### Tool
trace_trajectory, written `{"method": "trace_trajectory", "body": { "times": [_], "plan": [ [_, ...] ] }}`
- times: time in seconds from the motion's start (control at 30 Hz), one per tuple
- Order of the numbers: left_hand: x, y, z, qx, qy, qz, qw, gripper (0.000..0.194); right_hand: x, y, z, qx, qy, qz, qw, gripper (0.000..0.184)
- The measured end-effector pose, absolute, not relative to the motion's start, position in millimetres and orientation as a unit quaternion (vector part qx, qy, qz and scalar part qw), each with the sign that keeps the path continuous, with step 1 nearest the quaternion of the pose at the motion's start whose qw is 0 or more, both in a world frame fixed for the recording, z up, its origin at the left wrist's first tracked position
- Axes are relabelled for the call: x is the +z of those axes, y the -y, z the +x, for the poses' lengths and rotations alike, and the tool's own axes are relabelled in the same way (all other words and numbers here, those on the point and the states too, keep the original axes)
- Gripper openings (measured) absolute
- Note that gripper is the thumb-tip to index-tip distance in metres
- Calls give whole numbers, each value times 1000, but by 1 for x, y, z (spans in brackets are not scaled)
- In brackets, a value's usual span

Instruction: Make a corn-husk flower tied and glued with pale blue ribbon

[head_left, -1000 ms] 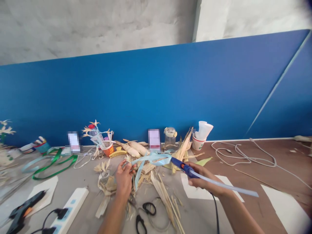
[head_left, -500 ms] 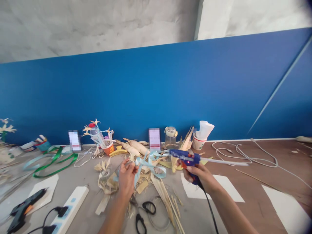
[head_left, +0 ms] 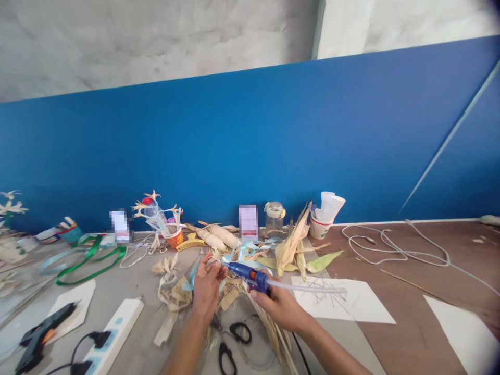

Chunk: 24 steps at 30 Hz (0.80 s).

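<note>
Light-blue ribbon appears pinched between fingertips of the left hand; likely light, limp, slippery: hold near its end. Right-hand fingers wrap the rigid-looking glue gun grip. Ribbon loops lie just beyond.

The grip of a blue glue gun is covered by the right hand, while a small item pinched in the left hand is too tiny to be identified. Both forearms are cropped by the near edge, as is a white power strip at left. Two upright screens on the far side are blurred beyond reading. A white sheet is cut off at near right.
</note>
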<state>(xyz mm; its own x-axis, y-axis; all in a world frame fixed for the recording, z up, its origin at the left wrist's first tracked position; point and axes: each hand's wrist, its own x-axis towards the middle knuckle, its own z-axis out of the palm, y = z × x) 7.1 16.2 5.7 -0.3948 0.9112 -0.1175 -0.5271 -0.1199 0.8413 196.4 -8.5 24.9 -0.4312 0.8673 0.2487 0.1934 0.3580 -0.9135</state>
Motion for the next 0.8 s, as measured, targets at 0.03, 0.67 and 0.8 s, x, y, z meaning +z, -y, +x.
{"method": "trace_trajectory", "body": {
  "times": [0.03, 0.67, 0.8],
  "plan": [
    [6, -16, 8, 713, -431, 220, 508, 46, 26, 9, 195, 418, 734, -362, 394, 18],
    [-4, -20, 4, 693, -481, 260, 471, 44, 19, 6, 187, 329, 786, -353, 387, 37],
    [-4, -21, 3, 694, -485, 258, 465, 45, 16, 7, 187, 321, 789, -352, 387, 40]
  ]
}}
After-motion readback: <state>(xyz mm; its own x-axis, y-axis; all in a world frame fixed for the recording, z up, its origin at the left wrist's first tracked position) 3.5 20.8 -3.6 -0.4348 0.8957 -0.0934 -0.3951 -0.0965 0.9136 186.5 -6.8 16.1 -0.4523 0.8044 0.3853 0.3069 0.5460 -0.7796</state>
